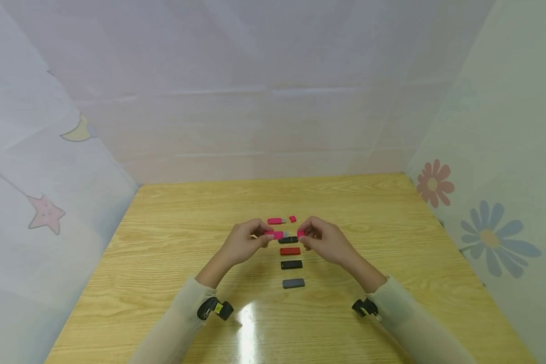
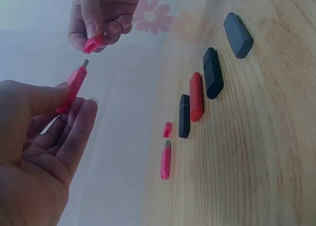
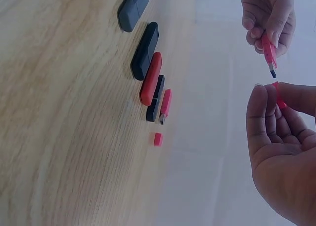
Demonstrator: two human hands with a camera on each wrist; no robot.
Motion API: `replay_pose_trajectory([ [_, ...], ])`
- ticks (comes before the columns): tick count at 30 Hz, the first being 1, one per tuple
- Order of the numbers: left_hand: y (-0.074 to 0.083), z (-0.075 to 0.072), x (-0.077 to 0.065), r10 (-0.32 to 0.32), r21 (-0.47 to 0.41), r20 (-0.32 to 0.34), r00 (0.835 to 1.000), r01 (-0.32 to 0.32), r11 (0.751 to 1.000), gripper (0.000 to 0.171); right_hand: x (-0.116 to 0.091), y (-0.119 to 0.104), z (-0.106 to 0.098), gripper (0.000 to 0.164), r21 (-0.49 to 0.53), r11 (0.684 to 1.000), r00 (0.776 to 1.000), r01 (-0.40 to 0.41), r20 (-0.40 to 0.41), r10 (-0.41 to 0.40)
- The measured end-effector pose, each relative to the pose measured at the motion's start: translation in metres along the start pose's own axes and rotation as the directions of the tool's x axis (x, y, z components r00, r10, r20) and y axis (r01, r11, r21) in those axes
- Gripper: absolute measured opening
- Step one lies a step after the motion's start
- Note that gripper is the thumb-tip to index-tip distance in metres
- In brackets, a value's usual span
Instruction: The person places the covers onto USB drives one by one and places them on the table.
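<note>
My left hand (image 1: pixel 245 241) pinches a pink USB stick (image 2: pixel 74 87) between thumb and fingers, its metal plug bare and pointing toward the other hand. Between the thumb and fingertips of my right hand (image 1: pixel 325 240) is a small pink cap (image 2: pixel 92 44), its hollow end facing the plug. A short gap separates cap and plug, both raised above the table. Behind the hands, a second pink USB stick (image 1: pixel 275 221) lies uncapped, with its own pink cap (image 1: pixel 293 219) beside it on the wood.
Toward me on the wooden table (image 1: pixel 164 283) runs a column of capped sticks: a slim black one (image 1: pixel 287 240), a red one (image 1: pixel 290 251), a wider black one (image 1: pixel 291 264) and a grey one (image 1: pixel 293 283). Pale sheeting (image 1: pixel 268 126) stands along the back and sides.
</note>
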State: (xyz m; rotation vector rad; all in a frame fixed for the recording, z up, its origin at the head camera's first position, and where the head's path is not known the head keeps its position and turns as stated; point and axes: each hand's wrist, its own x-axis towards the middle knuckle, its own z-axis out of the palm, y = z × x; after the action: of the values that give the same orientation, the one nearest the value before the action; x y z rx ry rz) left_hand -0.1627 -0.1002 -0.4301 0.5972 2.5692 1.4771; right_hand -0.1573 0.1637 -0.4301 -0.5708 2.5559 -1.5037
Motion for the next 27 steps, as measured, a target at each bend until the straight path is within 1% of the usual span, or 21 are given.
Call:
replay_pose_trajectory([
  [7,0.0,0.002,-0.006,0.005,-0.018,0.012,1.0,-0.005,1.0,0.01,-0.005,0.001,0.001,0.009,0.023,1.0,1.0,-0.003,0.0,0.003],
  [15,0.0,0.006,-0.012,0.01,-0.051,0.027,1.0,-0.008,0.999,0.009,-0.012,-0.002,0.002,0.011,0.043,0.999,1.0,0.028,0.002,-0.028],
  [23,0.001,0.01,-0.017,0.003,-0.051,0.026,1.0,-0.002,0.999,0.008,-0.02,-0.004,0.005,0.011,0.042,0.999,1.0,-0.009,0.012,0.009],
  [27,0.001,0.013,-0.019,0.005,-0.058,0.027,1.0,-0.003,0.998,0.008,-0.023,-0.002,0.007,0.01,0.048,0.999,1.0,-0.006,0.02,0.005],
])
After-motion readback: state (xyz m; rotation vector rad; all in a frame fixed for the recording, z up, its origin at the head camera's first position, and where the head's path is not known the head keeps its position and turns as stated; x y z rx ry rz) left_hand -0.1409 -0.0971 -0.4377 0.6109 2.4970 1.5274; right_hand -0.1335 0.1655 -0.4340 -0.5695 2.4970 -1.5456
